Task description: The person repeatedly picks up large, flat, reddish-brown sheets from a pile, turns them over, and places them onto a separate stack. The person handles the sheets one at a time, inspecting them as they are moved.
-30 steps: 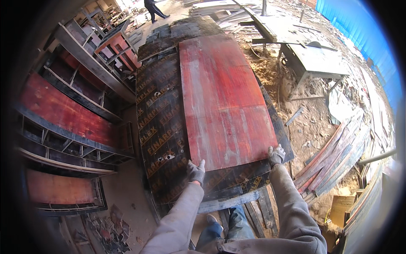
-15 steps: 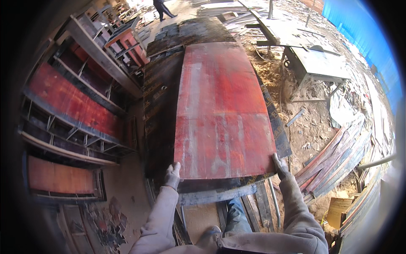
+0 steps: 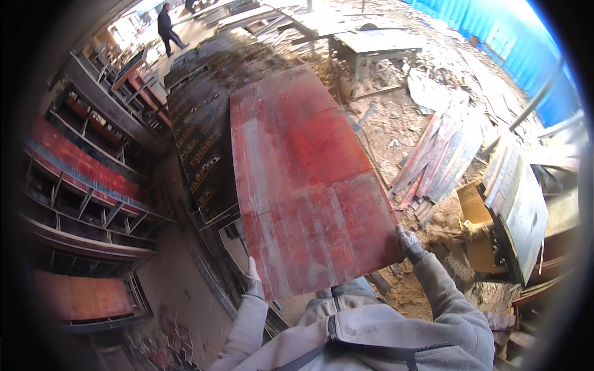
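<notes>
A large, worn red plywood panel [image 3: 303,185] slants away in front of me, its near end close to my body. My left hand [image 3: 253,279], in a grey glove, grips the panel's near left corner. At the near right corner, my gloved right hand [image 3: 408,240] is closed on the edge. Fingers under the board are hidden on both sides. Beneath the far part lies a stack of dark printed boards [image 3: 207,145], showing mostly along the left; whether the panel's far end touches it, I cannot tell.
Red-faced frames with ribs [image 3: 93,167] line the left. A saw table [image 3: 377,42] stands at the back right. Reddish planks [image 3: 427,154] lie on littered ground, near a leaning grey board [image 3: 516,207]. A person [image 3: 167,29] walks far off at upper left.
The panel has moved toward me and turned, its near end coming off the dark stack and close to my body. Both hands still hold its corners. The view has swung right.
</notes>
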`<state>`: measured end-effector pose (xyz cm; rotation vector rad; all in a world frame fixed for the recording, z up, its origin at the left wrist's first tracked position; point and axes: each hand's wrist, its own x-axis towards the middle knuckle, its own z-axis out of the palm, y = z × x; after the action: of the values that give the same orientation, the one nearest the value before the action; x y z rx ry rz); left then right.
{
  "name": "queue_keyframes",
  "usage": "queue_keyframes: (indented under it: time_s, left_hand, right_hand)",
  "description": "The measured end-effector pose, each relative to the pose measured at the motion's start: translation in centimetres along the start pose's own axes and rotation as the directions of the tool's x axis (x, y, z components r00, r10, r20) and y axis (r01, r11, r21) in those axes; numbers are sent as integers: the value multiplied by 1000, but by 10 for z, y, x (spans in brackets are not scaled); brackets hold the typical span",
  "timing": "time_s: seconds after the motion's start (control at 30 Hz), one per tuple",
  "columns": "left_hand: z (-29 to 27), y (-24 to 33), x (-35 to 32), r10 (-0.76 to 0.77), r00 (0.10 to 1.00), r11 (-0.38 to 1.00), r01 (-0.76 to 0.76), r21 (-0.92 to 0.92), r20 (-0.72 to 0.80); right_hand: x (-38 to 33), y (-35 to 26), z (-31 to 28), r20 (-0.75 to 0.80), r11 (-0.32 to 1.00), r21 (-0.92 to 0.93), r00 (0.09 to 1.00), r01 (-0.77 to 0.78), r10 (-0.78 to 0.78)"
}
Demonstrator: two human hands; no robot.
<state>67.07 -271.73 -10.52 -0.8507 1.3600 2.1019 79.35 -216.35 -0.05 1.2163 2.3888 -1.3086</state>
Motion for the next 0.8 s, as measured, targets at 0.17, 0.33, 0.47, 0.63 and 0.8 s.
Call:
queue_keyframes:
  time_s: [0.17,0.33,0.47,0.63,0.8]
  left_hand:
    - [38,-98,-38,75,976,993,-92,-76,-204]
    - [111,-205,-78,-88,994,994,83,-71,-65]
    - [137,-232,-96,-80,994,996,82,-25,77]
    - [164,-242,-141,-6,985,979,-29,201,170]
    - [218,-257,-214,232,938,819,-330,469,256]
  right_hand:
    - [-134,-32,-81,-239,893,-310,882,326,-405]
    - [-278,-9,-153,-437,806,-554,751,209,-495]
    - [-361,71,-166,-600,945,-326,781,-41,-173]
    - [-417,196,-174,-730,997,-76,681,18,-68]
    - [-476,314,-165,-793,983,180,597,39,121]
